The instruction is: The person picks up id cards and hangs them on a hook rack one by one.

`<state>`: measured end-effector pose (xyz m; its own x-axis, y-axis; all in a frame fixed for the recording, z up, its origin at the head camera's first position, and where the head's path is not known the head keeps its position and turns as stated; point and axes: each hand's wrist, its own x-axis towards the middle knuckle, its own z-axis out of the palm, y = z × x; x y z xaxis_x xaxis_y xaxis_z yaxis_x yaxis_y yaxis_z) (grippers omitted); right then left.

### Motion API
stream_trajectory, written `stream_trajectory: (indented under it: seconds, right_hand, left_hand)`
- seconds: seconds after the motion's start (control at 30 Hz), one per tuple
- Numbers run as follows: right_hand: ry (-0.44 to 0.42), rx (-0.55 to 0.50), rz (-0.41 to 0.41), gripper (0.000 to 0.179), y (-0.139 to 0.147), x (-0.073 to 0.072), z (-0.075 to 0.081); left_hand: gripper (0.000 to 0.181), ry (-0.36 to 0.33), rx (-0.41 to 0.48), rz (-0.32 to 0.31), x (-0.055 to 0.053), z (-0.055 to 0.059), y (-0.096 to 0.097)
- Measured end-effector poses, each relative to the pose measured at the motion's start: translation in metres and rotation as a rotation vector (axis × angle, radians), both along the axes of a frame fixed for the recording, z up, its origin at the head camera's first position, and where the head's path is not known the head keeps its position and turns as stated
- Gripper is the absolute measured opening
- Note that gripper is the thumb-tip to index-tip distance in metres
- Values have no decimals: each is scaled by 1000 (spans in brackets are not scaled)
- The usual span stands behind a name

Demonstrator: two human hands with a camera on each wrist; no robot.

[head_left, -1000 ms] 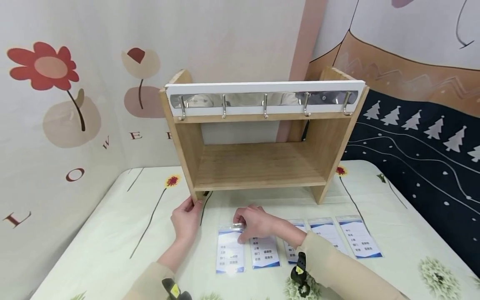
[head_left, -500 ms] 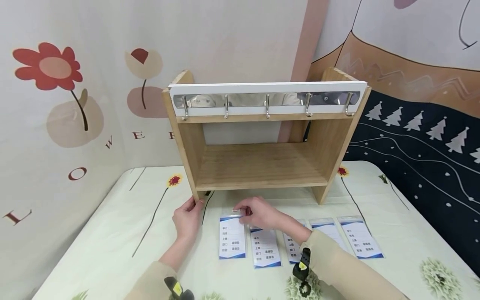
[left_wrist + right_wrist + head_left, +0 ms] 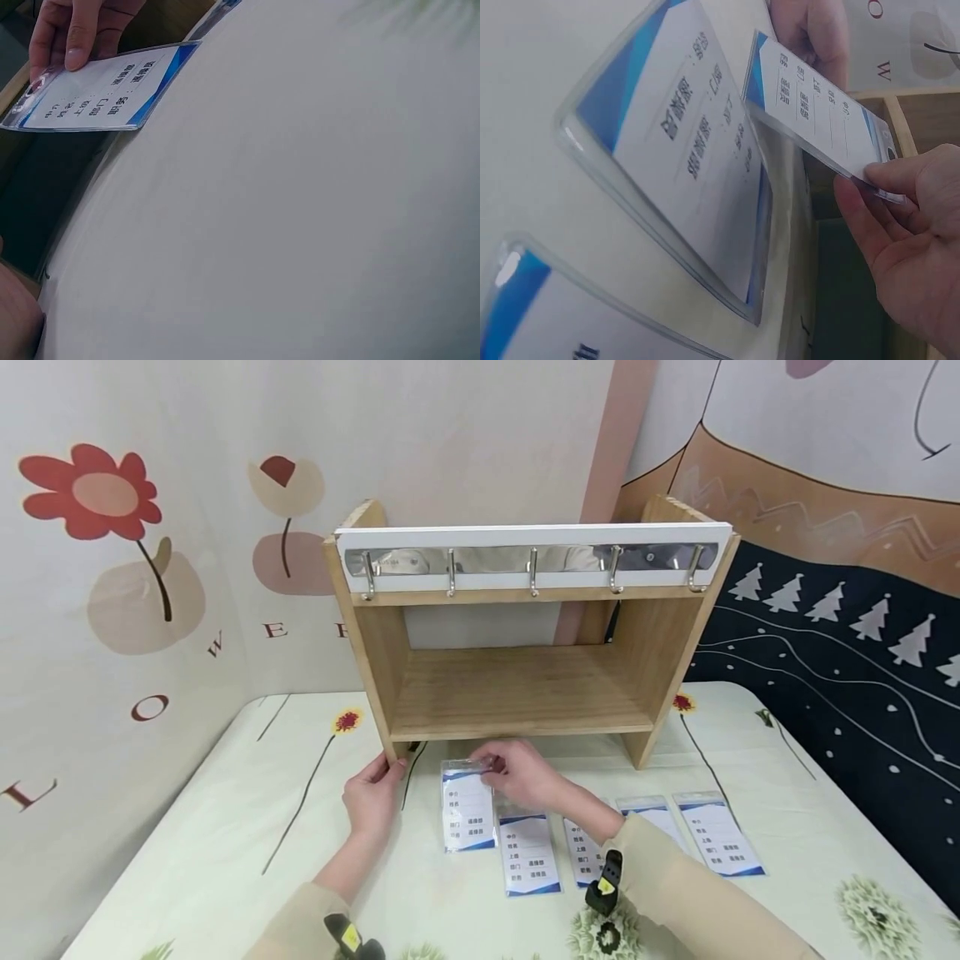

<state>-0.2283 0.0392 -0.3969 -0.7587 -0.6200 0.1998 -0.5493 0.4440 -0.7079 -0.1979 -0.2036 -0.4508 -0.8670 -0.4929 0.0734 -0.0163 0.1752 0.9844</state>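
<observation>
My right hand [image 3: 525, 774] pinches the top edge of a clear-sleeved name badge [image 3: 468, 814], printed white with blue corners. In the right wrist view, thumb and fingers grip that badge [image 3: 814, 109] by its slotted end, and it is lifted off the cloth. My left hand [image 3: 372, 803] holds the foot of the wooden shelf's left side; its fingertips are partly hidden there. The wooden shelf [image 3: 525, 693] stands upright, with a metal hook rail [image 3: 491, 560] across its top front. Right beside the held badge lies another badge [image 3: 529, 856] on the cloth.
More badges lie in a row to the right, one [image 3: 585, 852] partly covered by my right forearm, others [image 3: 720, 835] farther out. Several hooks jut forward from the rail. A flower-print cloth [image 3: 225, 827] covers the table, and printed curtains [image 3: 480, 435] hang behind.
The right hand has raised the leftmost badge off the cloth and carried it toward the shelf. My left hand stays at the shelf's foot.
</observation>
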Motion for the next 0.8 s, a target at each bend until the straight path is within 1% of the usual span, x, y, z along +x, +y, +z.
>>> stream_trajectory:
  seconds: [0.17,0.4,0.6,0.8]
  right_hand:
    - [23,-28,17,29,3,-2,7]
    - [57,-39,12,28,5,-8,17]
    - [78,-57,45,28,7,-9,24]
    - [146,-116,85,28,11,-10,30]
  left_hand:
    - [41,-11,8,5,-1,-1,-1]
    - [41,-13,14,-2,-1,-2,-1]
    - [40,-13,15,-4,-2,-2,-1]
    - [40,-10,14,-7,-1,-1,-1]
